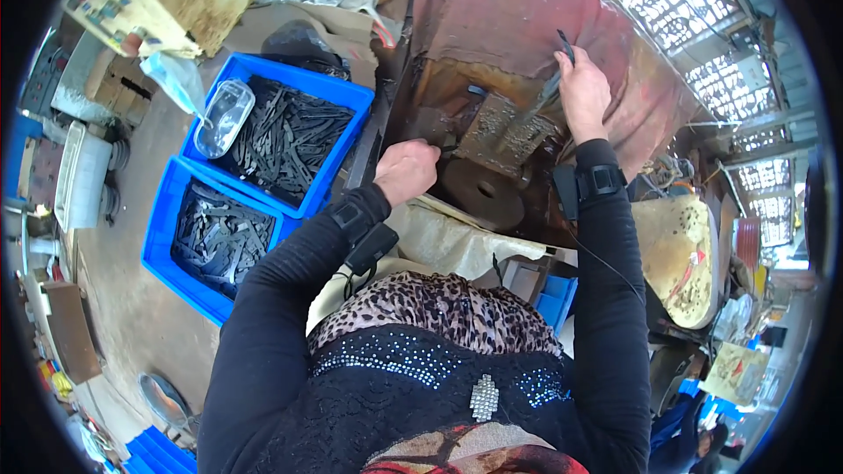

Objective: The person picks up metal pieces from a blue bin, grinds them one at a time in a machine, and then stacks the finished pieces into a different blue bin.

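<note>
Hands apart: right hand [585, 92] pinches a dark strip [566, 46] above the grimy metal block [492, 133]; left hand [408, 170] curled nearby, can't tell if gripping. Blue bins [184, 281] sit left, likely for easy reach.

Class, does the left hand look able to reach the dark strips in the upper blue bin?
Probably yes: the left hand is close to the upper blue bin, whose dark strips lie mostly uncovered; only a clear container sits over its left side.
</note>
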### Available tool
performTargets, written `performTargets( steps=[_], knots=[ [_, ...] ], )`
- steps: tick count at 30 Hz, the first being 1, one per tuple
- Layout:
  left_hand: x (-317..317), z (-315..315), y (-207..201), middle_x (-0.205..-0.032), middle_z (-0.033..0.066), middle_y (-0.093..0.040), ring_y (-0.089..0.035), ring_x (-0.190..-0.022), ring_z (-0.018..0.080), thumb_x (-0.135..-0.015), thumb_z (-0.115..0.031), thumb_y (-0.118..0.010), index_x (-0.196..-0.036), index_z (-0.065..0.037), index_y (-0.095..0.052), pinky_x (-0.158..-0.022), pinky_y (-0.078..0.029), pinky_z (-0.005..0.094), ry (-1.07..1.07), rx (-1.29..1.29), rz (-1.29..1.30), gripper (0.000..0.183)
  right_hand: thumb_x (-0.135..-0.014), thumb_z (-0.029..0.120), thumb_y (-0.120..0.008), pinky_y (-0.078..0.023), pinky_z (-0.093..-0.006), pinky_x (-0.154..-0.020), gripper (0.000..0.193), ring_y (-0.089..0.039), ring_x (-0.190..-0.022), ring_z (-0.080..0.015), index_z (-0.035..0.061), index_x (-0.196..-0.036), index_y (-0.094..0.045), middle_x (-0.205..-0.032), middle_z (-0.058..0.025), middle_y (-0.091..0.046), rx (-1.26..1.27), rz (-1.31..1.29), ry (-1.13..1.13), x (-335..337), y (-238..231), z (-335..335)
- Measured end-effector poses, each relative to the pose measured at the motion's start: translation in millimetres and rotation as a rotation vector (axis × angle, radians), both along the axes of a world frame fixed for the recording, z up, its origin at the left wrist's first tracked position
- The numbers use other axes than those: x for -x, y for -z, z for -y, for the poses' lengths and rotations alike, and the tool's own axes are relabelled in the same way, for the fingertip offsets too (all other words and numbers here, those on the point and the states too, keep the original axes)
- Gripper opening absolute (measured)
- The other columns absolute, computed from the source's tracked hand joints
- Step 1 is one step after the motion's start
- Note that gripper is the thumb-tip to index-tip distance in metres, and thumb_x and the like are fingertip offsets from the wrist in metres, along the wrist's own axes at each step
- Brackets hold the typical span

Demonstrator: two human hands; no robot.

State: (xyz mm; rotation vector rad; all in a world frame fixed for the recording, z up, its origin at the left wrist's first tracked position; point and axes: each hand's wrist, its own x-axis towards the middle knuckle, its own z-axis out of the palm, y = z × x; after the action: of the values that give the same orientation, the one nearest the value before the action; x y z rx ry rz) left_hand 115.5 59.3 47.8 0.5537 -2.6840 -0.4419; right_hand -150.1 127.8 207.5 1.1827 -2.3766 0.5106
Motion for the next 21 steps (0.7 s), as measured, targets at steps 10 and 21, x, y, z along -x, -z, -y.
performTargets(
  steps=[10,21],
  knots=[
    [-10,-2,-4,-0.075,0.0137,-0.064,-0.065,-0.076,0.0321,-0.073,-0.012,-0.058,-0.073,-0.010,-0.065,-0.066,-0.053,0.0410,0.038,0.033,-0.017,0.007,-0.093,0.042,-0.055,-0.050,-0.0491,-0.073,0.033,-0.065,-0.083,-0.0388,0.0119,-0.103,-0.064,-0.084,-0.0181,-0.068,-0.032,0.013,0.037,-13,-18,-5],
    [-17,-10,-8,-0.077,0.0129,-0.064,-0.065,-0.077,0.0307,-0.074,-0.011,-0.058,-0.073,-0.013,-0.065,-0.067,-0.053,0.0418,0.007,0.010,0.001,0.007,-0.093,0.041,-0.057,-0.051,-0.0476,-0.073,0.029,-0.065,-0.087,-0.0368,0.0138,-0.101,-0.064,-0.089,-0.0150,-0.069,-0.024,0.076,0.068,-24,-29,-11]
  ],
)
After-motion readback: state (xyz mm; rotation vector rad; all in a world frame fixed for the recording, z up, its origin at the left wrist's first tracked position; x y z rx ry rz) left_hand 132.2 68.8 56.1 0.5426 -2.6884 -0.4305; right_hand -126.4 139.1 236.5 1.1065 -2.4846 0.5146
